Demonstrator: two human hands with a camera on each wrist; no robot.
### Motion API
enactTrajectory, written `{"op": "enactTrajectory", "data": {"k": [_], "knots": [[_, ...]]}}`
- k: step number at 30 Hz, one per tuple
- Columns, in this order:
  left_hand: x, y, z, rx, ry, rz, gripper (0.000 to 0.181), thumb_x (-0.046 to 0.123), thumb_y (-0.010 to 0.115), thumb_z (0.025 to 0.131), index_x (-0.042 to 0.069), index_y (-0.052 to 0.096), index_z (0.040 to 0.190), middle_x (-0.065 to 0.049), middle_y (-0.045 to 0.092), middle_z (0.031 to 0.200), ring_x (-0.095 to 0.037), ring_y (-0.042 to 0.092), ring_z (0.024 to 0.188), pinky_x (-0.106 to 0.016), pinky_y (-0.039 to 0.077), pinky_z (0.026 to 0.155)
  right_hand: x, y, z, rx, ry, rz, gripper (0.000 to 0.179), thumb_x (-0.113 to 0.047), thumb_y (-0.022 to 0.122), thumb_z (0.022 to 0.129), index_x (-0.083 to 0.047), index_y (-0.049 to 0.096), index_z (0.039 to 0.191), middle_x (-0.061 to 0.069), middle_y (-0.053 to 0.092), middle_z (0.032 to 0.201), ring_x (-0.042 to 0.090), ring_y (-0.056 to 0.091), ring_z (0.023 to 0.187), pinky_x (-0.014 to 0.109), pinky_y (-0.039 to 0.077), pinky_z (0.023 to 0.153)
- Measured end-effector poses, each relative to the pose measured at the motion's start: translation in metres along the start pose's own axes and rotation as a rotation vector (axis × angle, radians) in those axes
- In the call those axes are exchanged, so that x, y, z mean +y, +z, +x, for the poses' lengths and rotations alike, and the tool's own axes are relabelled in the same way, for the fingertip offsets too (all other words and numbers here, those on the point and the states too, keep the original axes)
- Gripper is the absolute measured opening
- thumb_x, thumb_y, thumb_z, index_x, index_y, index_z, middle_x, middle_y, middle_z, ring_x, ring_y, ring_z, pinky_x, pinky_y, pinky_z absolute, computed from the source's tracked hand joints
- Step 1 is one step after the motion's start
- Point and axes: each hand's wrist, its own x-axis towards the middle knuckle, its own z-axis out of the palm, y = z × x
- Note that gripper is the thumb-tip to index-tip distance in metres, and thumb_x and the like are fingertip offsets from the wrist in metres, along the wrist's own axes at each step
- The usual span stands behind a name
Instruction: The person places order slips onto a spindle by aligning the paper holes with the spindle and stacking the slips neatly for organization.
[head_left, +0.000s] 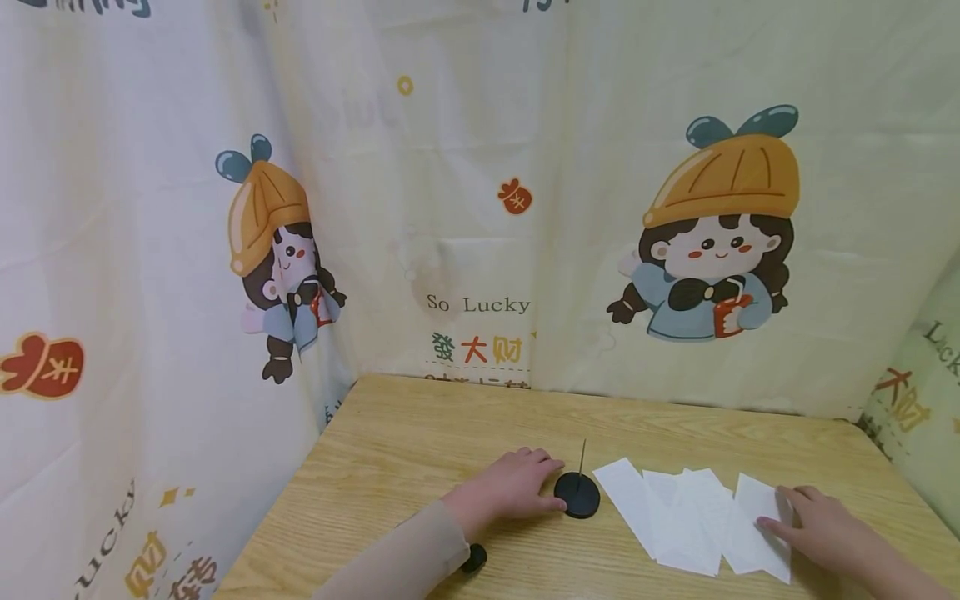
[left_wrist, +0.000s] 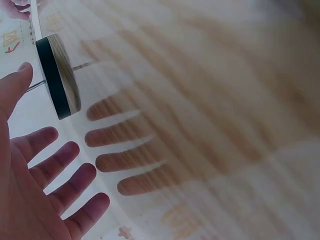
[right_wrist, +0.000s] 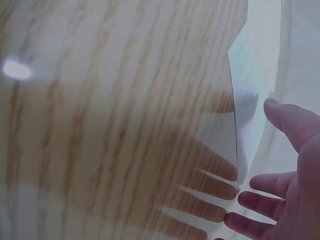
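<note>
Nearest to me, at the near edge of the scene, a beige sleeve [head_left: 405, 558] stretches in over the table [head_left: 420, 433], and a small black piece [head_left: 476, 558] peeks out at its right side, partly hidden by it. From that sleeve the person's left hand [head_left: 506, 487] reaches to a round black disc [head_left: 577, 497], around the middle of the table. I can see a thin spike [head_left: 582, 458] standing upright from the disc. That hand's fingers [left_wrist: 75, 186] are straight and spread, with nothing gripped; the thumb [left_wrist: 17, 85] is close by the disc's left edge, though I cannot tell whether it touches.

Just right of the disc, several white paper slips [head_left: 690, 521] lie side by side, some overlapping, the leftmost slanting. At their right end is the person's right hand [head_left: 821, 525], its fingers loosely extended and apart, gripping nothing. Its thumb is above the rightmost slip and its fingers are near that slip's right edge; whether they touch it is unclear to me.

Beyond the table's far side hangs a pale cloth [head_left: 450, 183], printed with two cartoon figures in orange hats, a red pouch between them, and the words "So Lucky".
</note>
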Motion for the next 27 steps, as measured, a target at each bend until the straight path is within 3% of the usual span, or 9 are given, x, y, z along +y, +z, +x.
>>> {"op": "enactTrajectory", "data": {"k": [12, 20, 27], "knots": [[0.0004, 0.0030, 0.0090, -0.015, 0.025, 0.059, 0.067, 0.066, 0.064, 0.085, 0.032, 0.052, 0.142, 0.008, 0.054, 0.133, -0.013, 0.049, 0.120, -0.034, 0.043, 0.098, 0.0007, 0.0004, 0.0029, 0.000, 0.013, -0.021, 0.086, -0.060, 0.063, 0.088, 0.021, 0.054, 0.117, 0.043, 0.051, 0.111, 0.062, 0.049, 0.102, 0.067, 0.041, 0.086], [0.0030, 0.0011, 0.0081, -0.010, 0.036, 0.075, 0.063, 0.065, 0.065, 0.085, 0.032, 0.055, 0.139, 0.007, 0.056, 0.126, -0.013, 0.051, 0.113, -0.033, 0.045, 0.093, 0.0013, 0.0022, 0.0032, 0.020, 0.014, -0.016, 0.082, -0.058, 0.066, 0.087, 0.019, 0.056, 0.114, 0.040, 0.052, 0.107, 0.061, 0.050, 0.099, 0.066, 0.042, 0.083], [0.0032, 0.0012, 0.0077, 0.001, 0.039, 0.089, 0.061, 0.064, 0.065, 0.086, 0.035, 0.055, 0.138, 0.008, 0.056, 0.124, -0.013, 0.051, 0.110, -0.033, 0.045, 0.092, 0.0033, 0.0002, 0.0039, 0.114, -0.035, -0.003, 0.072, -0.049, 0.074, 0.083, 0.018, 0.059, 0.107, 0.034, 0.057, 0.100, 0.057, 0.054, 0.092, 0.064, 0.045, 0.079]]}}
